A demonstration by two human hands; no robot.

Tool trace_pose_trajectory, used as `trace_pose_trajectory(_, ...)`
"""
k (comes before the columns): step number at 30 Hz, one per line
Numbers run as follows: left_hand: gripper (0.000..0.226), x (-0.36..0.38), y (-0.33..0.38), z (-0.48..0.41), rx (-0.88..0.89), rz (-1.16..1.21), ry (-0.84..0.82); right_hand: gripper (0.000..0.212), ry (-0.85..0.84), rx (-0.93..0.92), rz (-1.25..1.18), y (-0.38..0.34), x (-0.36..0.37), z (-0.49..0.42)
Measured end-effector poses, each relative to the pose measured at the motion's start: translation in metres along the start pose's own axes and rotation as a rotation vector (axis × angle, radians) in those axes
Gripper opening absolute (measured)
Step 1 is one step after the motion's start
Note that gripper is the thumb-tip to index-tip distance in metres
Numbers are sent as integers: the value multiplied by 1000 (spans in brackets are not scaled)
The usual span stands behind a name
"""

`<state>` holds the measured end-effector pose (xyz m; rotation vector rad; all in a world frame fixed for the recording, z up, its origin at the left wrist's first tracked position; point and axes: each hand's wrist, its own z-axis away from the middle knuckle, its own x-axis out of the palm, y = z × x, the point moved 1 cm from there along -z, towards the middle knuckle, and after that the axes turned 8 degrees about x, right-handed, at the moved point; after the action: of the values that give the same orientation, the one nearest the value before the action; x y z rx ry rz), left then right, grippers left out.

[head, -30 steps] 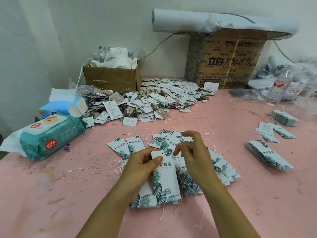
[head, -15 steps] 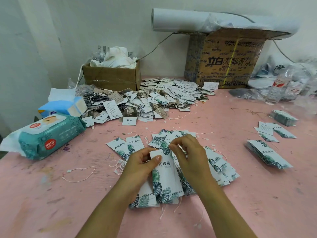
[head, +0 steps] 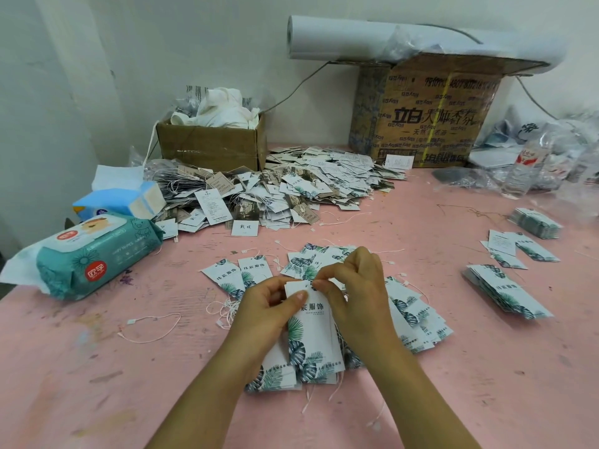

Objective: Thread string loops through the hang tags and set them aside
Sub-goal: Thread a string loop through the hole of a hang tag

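Leaf-printed hang tags (head: 312,335) are gripped in the left hand (head: 265,307); their top edge is pinched by fingers of the right hand (head: 355,286). The stack should be held square and steady while threaded.

A left hand (head: 269,307) and a right hand (head: 355,286) show at lower centre, two in all, with one bundle of leaf-print hang tags (head: 312,335) between them. Along the top stand a small open cardboard box (head: 210,147) and a large printed cardboard box (head: 421,121), two in all. There is one white paper roll (head: 340,37), one wet-wipes pack (head: 97,257), one blue tissue box (head: 113,202) and one plastic bottle (head: 528,163). At the right lie three groups of tags: a neat tag stack (head: 534,222), a loose few tags (head: 505,244) and a fanned tag stack (head: 509,293). One lone string loop (head: 131,322) lies at left. The mixed tag heap (head: 308,186) holds too many to count.
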<state>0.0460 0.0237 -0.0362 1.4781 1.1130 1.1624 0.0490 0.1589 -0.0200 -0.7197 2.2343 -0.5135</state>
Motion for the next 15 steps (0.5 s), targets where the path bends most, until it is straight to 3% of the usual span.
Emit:
trace_pose_trajectory(8, 15, -1, 2, 1, 35, -73, -4, 13, -36, 9, 72, -3, 6, 4)
trace_pose_trajectory(15, 17, 0, 3, 2, 41, -104, 9, 11, 39, -57, 210, -3, 7, 4)
